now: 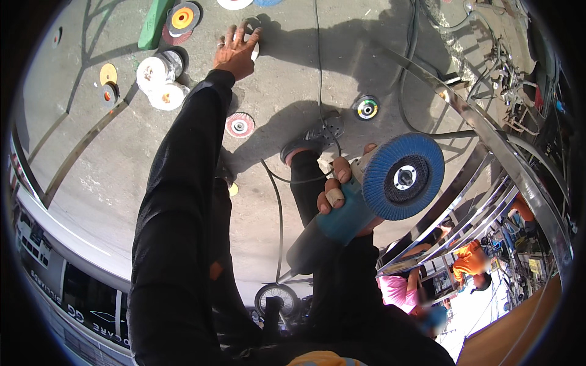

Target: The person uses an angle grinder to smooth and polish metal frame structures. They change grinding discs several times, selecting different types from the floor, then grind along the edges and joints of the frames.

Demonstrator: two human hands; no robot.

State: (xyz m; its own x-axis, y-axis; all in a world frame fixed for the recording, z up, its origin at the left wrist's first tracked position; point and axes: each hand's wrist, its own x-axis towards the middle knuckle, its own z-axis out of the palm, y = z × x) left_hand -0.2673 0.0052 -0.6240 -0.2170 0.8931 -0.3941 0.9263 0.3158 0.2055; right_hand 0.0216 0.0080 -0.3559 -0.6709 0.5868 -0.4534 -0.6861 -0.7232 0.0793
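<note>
My left hand (237,53) reaches far out over the ground, its fingers spread. A pale round thing (255,50), partly hidden, shows beside its fingers; whether they touch it I cannot tell. In my right hand (334,190) is a teal and dark angle grinder (343,222), its fingers wrapped round the body. A blue flap disc (421,155) is fitted to the grinder and faces up toward me. One finger of that hand has a light wrapping on it. On the ground between my arms lies a reddish flap disc (240,125).
Several discs lie about, among them a black-and-orange one (182,18) by a green block (155,24) and a small dark disc (367,108). White round packs (160,79) sit at left. A cable (318,61) crosses the ground. Curved shiny metal bars (488,131) stand at right; people are beyond.
</note>
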